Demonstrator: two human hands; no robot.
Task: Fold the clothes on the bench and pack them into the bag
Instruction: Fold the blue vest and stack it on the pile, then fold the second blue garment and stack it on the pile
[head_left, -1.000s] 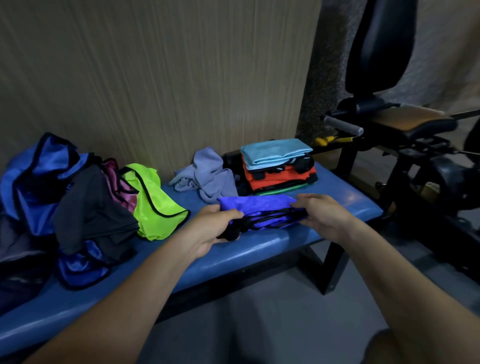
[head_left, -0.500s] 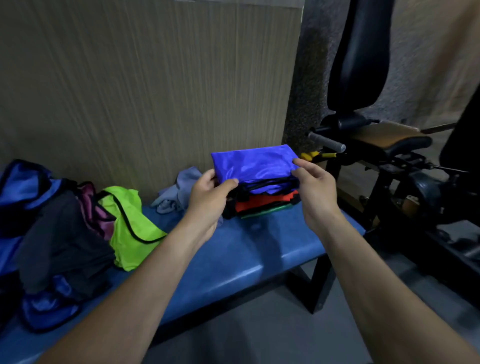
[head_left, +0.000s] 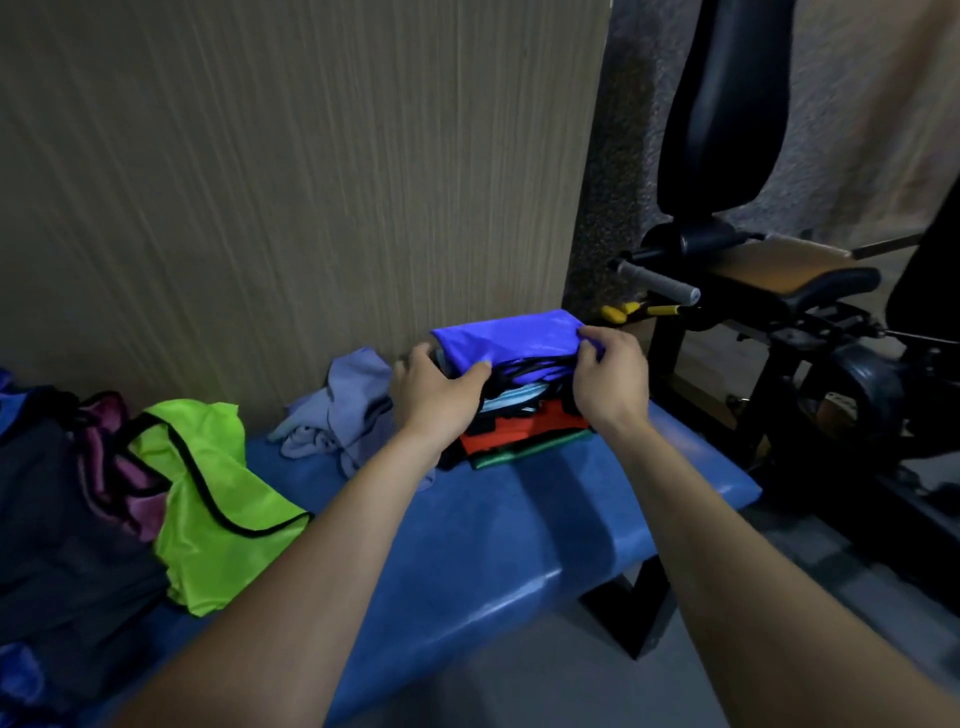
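Folded blue cloth sits on top of the stack of folded clothes at the far right end of the blue padded worktop, close against the wood-grain wall panel. Both hands hold it there. The left hand grips its left end, thumb laid across the front edge and the fingers curled around behind. The right hand pinches the right end, its fingers bent over the top corner of the cloth. Under the blue piece I can see black trim, a pale blue layer, then an orange piece and a green one at the bottom, touching the worktop.

Just left of the stack lies a crumpled grey-lilac garment, unfolded. Further left is a neon green vest with black edging, spread loosely. Beside that, at the left edge of view, a heap of dark grey cloth with a purple garment tucked into it; whether a bag is part of that heap I cannot tell.

To the right of the worktop stands a piece of black gym equipment with a tall back pad, a tan seat and a grey foam-covered handle.
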